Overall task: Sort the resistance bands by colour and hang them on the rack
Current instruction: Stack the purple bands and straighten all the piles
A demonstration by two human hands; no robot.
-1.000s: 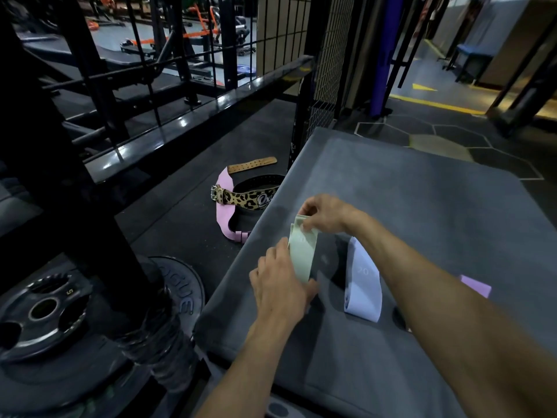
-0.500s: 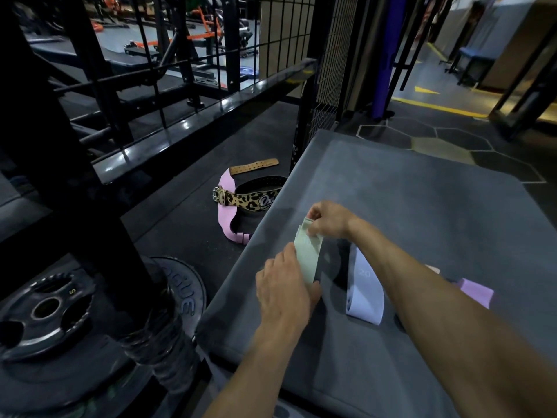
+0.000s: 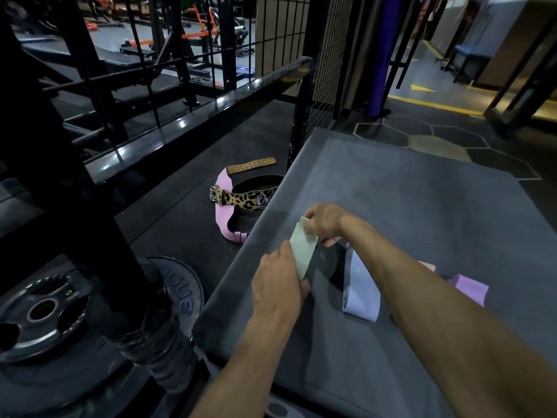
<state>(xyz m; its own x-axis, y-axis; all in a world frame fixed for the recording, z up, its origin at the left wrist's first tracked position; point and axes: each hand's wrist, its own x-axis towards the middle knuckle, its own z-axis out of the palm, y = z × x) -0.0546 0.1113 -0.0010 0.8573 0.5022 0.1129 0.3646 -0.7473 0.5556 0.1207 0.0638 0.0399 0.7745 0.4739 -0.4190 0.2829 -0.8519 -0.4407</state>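
At frame centre, the fingers of the right hand [image 3: 324,223] pinch the top of a pale green band [image 3: 302,248], while the left hand [image 3: 278,286] grips its lower end. A lavender band [image 3: 360,292] and a pink band [image 3: 470,287] lie right of it on the grey worktop [image 3: 407,206]. Nothing looks hung yet; sorting seems barely begun.
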